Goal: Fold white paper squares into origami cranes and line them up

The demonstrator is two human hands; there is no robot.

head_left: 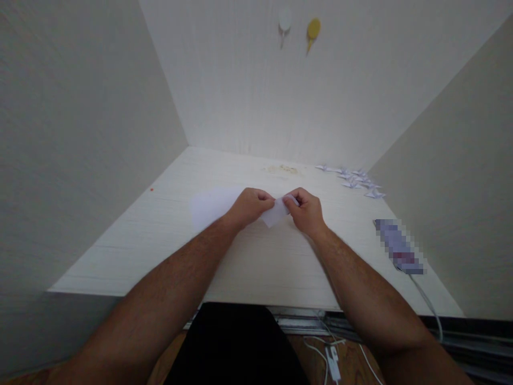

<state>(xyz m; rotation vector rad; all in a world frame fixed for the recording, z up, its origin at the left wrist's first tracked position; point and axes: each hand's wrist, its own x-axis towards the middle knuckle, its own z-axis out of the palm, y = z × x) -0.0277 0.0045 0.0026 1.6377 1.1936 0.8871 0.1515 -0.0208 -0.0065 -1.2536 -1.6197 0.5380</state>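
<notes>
Both my hands meet over the middle of a pale wooden desk (256, 267). My left hand (248, 206) and my right hand (306, 209) each pinch a small white piece of paper (274, 215) between thumb and fingers, holding it just above the desk. The paper looks partly folded, with a corner pointing down toward me. A flat white sheet of paper (210, 206) lies on the desk under and left of my left hand.
Several small folded white paper pieces (355, 179) lie at the back right of the desk. A blurred-out object (398, 246) with a white cable (428, 305) sits at the right edge. Walls close the desk in on three sides; two hooks (298, 27) hang on the back wall.
</notes>
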